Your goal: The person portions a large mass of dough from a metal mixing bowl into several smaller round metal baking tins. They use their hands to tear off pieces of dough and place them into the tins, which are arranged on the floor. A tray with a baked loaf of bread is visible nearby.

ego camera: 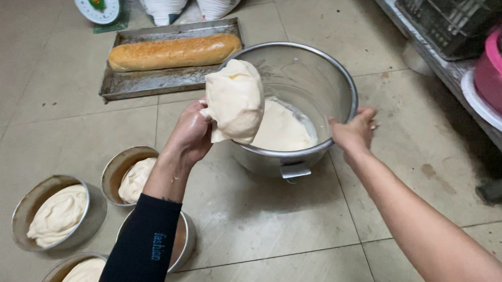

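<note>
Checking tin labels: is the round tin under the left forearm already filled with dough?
No: that tin shows a bare brown inside, while the tins beside it hold pale dough, and the left hand holds a dough lump.

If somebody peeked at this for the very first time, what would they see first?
Probably the big lump of pale dough held up in the left hand, right in the middle. Behind it sits a large shiny metal bowl with more dough inside, its rim gripped by the right hand. Farther back, a long golden loaf lies on a metal tray, and small round tins of dough sit on the floor at the lower left.
</note>
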